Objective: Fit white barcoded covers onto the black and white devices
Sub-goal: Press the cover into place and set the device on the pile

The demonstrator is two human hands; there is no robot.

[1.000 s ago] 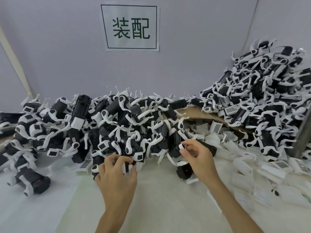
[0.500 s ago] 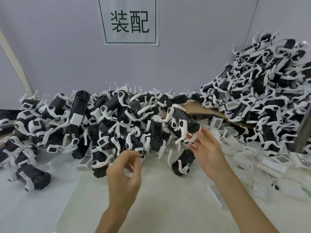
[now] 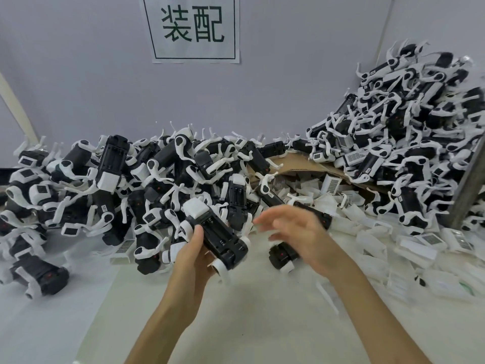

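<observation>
My left hand [image 3: 193, 261] grips a black and white device [image 3: 219, 233] from below, its open black underside facing up and its white end pointing away from me. My right hand [image 3: 296, 232] hovers just right of it, blurred, fingers spread and holding nothing. A big heap of black and white devices [image 3: 157, 179] fills the middle and left of the table. Loose white barcoded covers [image 3: 333, 185] lie in a scatter to the right, behind and beside my right hand.
A taller pile of devices [image 3: 409, 132] rises at the right against the wall. A brown cardboard sheet [image 3: 299, 164] bridges the two piles. More white covers [image 3: 430, 240] lie along the right edge. A printed sign [image 3: 193, 27] hangs on the grey wall.
My right hand lifted a device out of the pile and passed it to my left hand, which now holds it. The right hand has let go and moved right.
</observation>
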